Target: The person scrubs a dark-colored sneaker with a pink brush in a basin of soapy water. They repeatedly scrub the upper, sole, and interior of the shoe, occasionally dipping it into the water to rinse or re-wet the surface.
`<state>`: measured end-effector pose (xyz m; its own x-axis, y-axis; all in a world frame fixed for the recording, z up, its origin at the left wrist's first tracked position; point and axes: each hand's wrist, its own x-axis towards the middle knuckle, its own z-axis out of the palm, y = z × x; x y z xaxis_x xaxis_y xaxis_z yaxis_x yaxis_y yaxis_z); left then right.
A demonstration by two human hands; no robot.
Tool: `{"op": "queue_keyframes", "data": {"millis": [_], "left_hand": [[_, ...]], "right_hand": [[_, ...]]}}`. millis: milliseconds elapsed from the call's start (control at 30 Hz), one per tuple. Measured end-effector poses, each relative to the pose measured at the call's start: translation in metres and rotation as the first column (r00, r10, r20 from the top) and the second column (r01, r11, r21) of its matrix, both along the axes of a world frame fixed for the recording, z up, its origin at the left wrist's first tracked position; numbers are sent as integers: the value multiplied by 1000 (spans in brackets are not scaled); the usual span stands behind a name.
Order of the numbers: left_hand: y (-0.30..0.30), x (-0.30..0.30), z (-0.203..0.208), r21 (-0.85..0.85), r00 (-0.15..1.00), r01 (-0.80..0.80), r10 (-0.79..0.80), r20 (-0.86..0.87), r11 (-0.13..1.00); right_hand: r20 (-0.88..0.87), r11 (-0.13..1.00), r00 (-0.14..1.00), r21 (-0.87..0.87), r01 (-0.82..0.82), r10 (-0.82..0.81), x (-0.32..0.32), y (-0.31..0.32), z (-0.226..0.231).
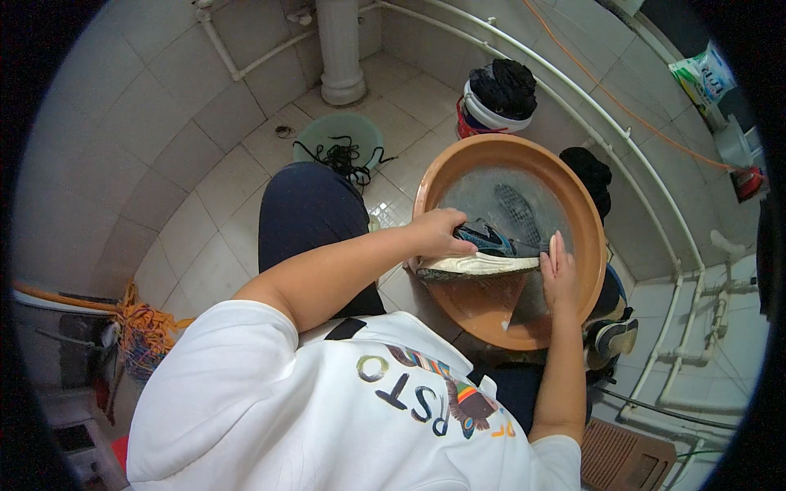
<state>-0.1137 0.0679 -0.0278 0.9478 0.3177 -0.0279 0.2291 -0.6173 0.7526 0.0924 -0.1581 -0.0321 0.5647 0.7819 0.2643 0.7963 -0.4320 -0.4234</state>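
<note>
A dark shoe (491,240) with blue trim and a pale sole (479,264) is held on its side across an orange-brown basin (431,176), the sole edge toward me. My left hand (442,233) grips one end of it, fingers over the upper. At the other end my right hand (558,277) holds the shoe with its fingers fairly straight against it; the thumb's grip is partly hidden. Cloudy, soapy water fills part of the basin. In that water lies another dark shoe (516,209), its patterned sole showing.
A pale green basin (307,131) holds tangled black laces (344,155). Behind the large basin stands a white bucket (491,114) with dark cloth (503,86). Other shoes (612,337) lie at right, near a brown ridged washboard (626,454). White pipes (655,180) line the tiled wall.
</note>
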Motion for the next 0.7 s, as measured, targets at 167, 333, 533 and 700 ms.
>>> {"op": "queue_keyframes", "data": {"millis": [167, 333, 533, 700], "left_hand": [[-1, 0, 1, -2, 1000, 0, 0, -2, 1000], [-2, 0, 2, 0, 1000, -8, 8, 6, 1000], [-2, 1, 1, -11, 1000, 1, -1, -9, 1000], [-2, 2, 3, -14, 998, -4, 3, -59, 1000]], "right_hand": [[27, 1000, 1000, 12, -1, 1, 5, -1, -7], [47, 1000, 999, 28, -11, 10, 6, -2, -8], [24, 1000, 1000, 6, 6, -6, 1, -2, -1], [2, 1000, 1000, 2, 1, -1, 1, -3, -1]]}}
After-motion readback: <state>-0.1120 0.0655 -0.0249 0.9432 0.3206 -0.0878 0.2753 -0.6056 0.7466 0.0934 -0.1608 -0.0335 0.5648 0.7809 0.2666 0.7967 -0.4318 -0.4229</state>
